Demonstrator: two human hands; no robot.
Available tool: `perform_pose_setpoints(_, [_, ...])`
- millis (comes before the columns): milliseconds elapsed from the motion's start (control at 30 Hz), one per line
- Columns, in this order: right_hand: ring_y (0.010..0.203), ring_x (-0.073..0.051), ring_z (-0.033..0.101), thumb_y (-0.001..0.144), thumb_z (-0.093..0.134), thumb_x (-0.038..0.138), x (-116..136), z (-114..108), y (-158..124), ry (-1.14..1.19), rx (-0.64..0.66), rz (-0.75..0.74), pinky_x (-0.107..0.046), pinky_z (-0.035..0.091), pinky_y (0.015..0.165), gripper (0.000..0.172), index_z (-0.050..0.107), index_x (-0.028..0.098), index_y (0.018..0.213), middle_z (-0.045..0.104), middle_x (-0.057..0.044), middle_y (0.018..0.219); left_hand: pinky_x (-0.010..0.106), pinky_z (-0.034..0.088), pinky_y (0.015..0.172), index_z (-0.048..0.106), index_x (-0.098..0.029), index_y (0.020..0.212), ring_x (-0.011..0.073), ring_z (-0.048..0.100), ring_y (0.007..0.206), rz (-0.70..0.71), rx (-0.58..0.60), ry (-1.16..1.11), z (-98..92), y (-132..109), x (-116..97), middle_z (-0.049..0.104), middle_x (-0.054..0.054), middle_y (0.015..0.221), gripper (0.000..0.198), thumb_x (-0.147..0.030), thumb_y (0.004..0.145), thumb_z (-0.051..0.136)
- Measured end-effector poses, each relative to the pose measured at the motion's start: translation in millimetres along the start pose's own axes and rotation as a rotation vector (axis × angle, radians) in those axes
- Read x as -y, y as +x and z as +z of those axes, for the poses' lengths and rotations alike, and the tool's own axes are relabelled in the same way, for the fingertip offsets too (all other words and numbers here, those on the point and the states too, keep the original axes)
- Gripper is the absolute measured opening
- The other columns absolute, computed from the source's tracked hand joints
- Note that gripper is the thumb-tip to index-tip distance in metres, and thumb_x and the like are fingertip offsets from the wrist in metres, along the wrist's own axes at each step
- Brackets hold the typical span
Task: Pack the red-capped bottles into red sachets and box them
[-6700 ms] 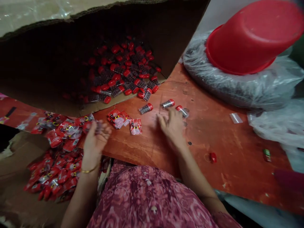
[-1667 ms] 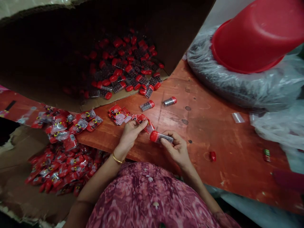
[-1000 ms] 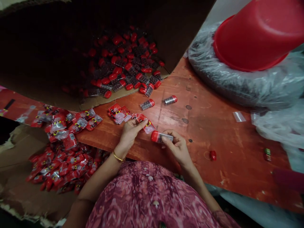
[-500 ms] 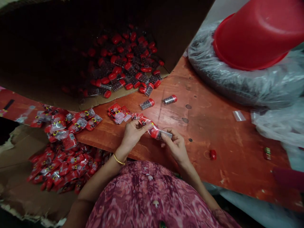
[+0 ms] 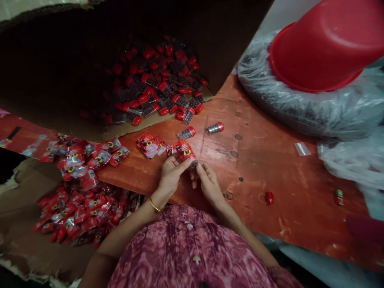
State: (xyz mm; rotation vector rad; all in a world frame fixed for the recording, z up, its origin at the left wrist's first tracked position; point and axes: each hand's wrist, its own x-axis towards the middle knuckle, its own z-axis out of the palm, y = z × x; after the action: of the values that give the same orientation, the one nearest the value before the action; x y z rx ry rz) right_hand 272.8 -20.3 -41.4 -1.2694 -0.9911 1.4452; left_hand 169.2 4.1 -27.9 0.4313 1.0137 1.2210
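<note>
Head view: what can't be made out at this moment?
- Head view: the fingers of the left hand and right hand hide the lower part of the red pouch and whatever is with it.
- Head view: shadow hides the tubes at the back of the box.
- Head view: the top and right edges cut off the red basin.
- Head view: the small item at right is too small to identify.

Two hands (image 5: 171,176), two capped tubes (image 5: 186,133), one red basin (image 5: 325,50), one red cap (image 5: 269,198)
</note>
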Motion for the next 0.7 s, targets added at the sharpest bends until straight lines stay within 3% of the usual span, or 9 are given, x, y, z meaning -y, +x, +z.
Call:
perform_pose_setpoints(167, [0.039,-0.006,0.038,0.080,0.052,0.060,5,8,3,-0.012,-0.078,-0.079,-0.018,0.031,0.037,0.038,0.047,0.022,0.078,0.044,0.008,0.054,0.022,0.040,0.045,0.061,-0.016,0.065,0.0081,0.049,0.044,-0.014,0.112,0.040,2.7,-1,-2,0.060,-0.003,0.054,0.034,-0.042,0.055,0.079])
perform_pose_setpoints(267, [0.042,-0.007,0.044,0.081,0.051,0.058,6,10,2,0.000,0.037,-0.072,-0.020,0.036,0.041,0.036,0.049,0.022,0.083,0.051,0.006,0.060,0.021,0.039,0.045,0.060,-0.015,0.063,0.0079,0.049,0.047,0.070,0.058,0.110,-0.5,4,-9,0.059,-0.002,0.056,0.033,-0.044,0.058,0.076])
perform_pose_setpoints(367, [0.047,-0.009,0.053,0.080,0.053,0.057,4,6,-1,0.058,0.199,-0.015,-0.023,0.046,0.049,0.037,0.052,0.023,0.095,0.061,0.002,0.076,0.020,0.031,0.039,0.059,-0.015,0.064,0.0055,0.042,0.043,0.033,0.029,0.113,-4.7,8,-12,0.055,-0.003,0.054,0.036,-0.045,0.057,0.077])
perform_pose_setpoints(433, [0.047,-0.009,0.056,0.079,0.056,0.055,2,0,-1,0.036,0.234,0.002,-0.024,0.048,0.053,0.037,0.054,0.022,0.096,0.065,0.000,0.079,0.019,0.028,0.037,0.057,-0.015,0.061,0.0047,0.039,0.042,-0.003,0.021,0.070,-6.0,6,-9,0.052,-0.004,0.052,0.039,-0.048,0.056,0.077])
perform_pose_setpoints(600, [0.037,-0.009,0.049,0.069,0.068,0.053,-5,-9,10,-0.031,0.084,0.029,-0.021,0.042,0.041,0.037,0.050,0.021,0.065,0.056,0.006,0.047,0.022,0.032,0.036,0.056,-0.016,0.063,0.0063,0.040,0.039,-0.089,0.153,0.046,-1.4,-1,6,0.049,-0.004,0.050,0.042,-0.052,0.056,0.075])
perform_pose_setpoints(700, [0.034,-0.007,0.042,0.061,0.075,0.051,-5,-3,15,-0.052,-0.001,0.010,-0.020,0.036,0.037,0.041,0.048,0.020,0.056,0.051,0.007,0.043,0.023,0.040,0.046,0.059,-0.015,0.064,0.0080,0.048,0.048,-0.044,0.148,0.035,-1.2,-2,7,0.056,-0.002,0.058,0.040,-0.050,0.056,0.077])
